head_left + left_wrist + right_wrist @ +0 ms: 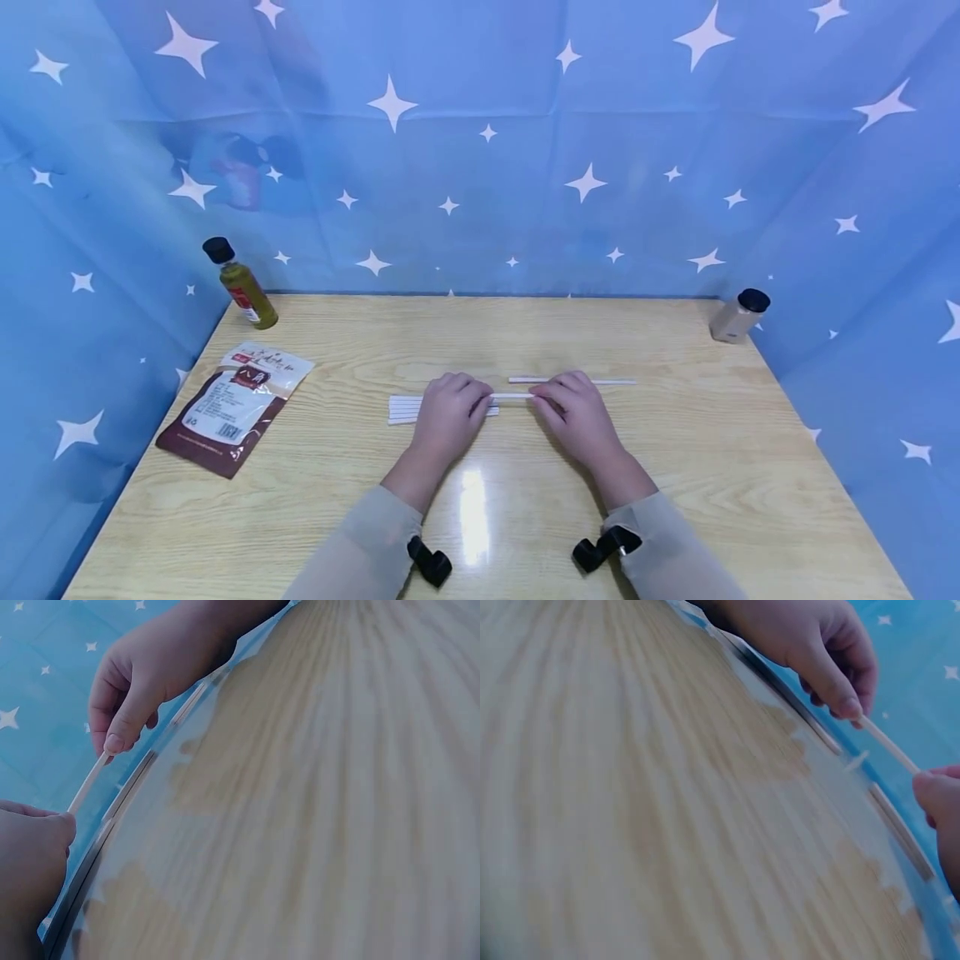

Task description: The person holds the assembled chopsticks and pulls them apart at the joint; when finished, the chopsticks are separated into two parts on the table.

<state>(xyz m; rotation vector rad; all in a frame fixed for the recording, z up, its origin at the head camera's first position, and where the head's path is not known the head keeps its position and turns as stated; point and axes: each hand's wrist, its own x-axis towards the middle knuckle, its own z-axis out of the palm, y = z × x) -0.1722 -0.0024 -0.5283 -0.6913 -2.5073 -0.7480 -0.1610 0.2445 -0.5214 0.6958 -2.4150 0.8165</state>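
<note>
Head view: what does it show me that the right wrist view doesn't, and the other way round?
Of the two, only the head view shows the olive-green bottle with a black cap, the brown-and-white printed plastic packet and the small pale jar with a black lid. Only the right wrist view gives a low, side-on look, with the thin white stick seen against the blue star-patterned cloth. Both show that cloth, the pale wood-grain table, and the left hand and right hand pinching the stick between them.
</note>
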